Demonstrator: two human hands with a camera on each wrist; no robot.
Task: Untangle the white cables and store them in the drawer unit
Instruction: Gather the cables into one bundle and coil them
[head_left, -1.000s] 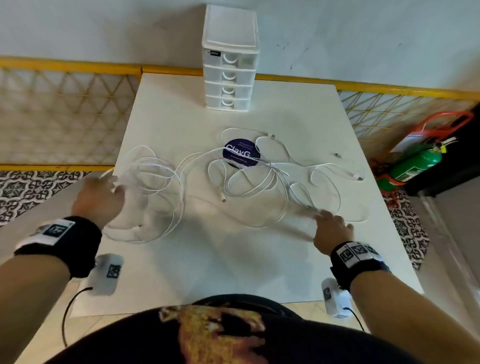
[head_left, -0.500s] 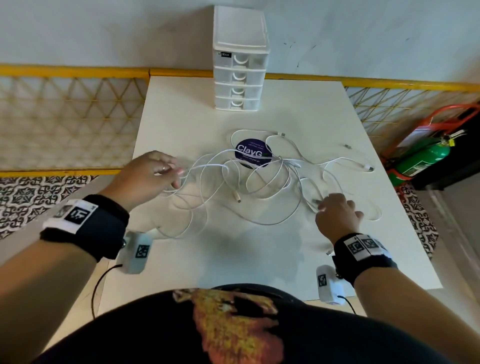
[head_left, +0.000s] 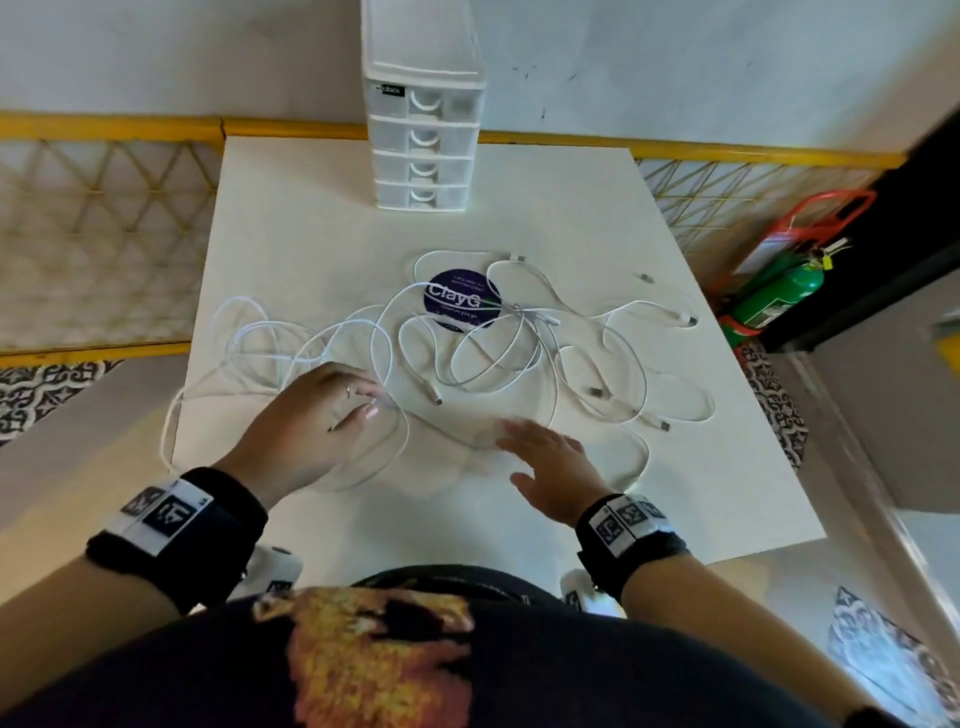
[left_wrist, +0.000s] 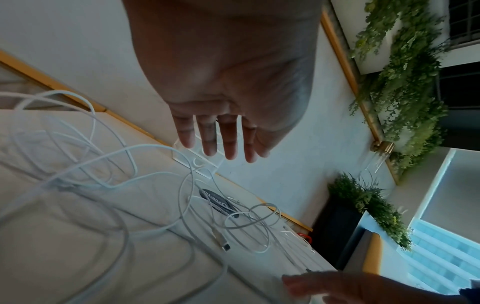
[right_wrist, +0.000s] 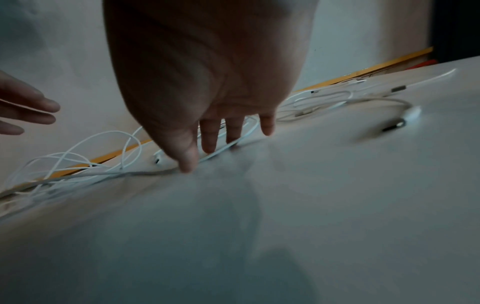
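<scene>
Looking down from the head view, I see the white cables (head_left: 467, 353) sprawled in tangled loops across the middle of the white counter (head_left: 727, 493), with one loop hanging over its left edge. The drawer unit (head_left: 423, 135) stands at the far edge against the wall, well apart from the tangle, all its drawers closed. A round purple sticker (head_left: 460, 306) lies on the counter under some of the loops. My left hand (head_left: 311, 421) is over the left part of the tangle, fingers loose; I cannot tell from here whether it touches a strand. My right hand (head_left: 550, 467) is near it, fingers spread flat, close to the near loops. A green fire extinguisher (head_left: 774, 301) sits on the floor to the right.

From the left wrist, my left hand (left_wrist: 221, 82) shows straight, relaxed fingers (left_wrist: 207, 137) held above the cables (left_wrist: 155, 185), gripping nothing. A metal plug end (left_wrist: 223, 242) lies among the loops, and my right hand (left_wrist: 350, 288) shows at the bottom edge.

From the right wrist, my right hand (right_wrist: 207, 82) reaches down with extended fingers (right_wrist: 187, 156), the tips at or on a cable strand (right_wrist: 103, 174) against the counter (right_wrist: 285, 226); nothing is gripped. My left hand (right_wrist: 23, 111) shows at the left edge, fingers straight.
</scene>
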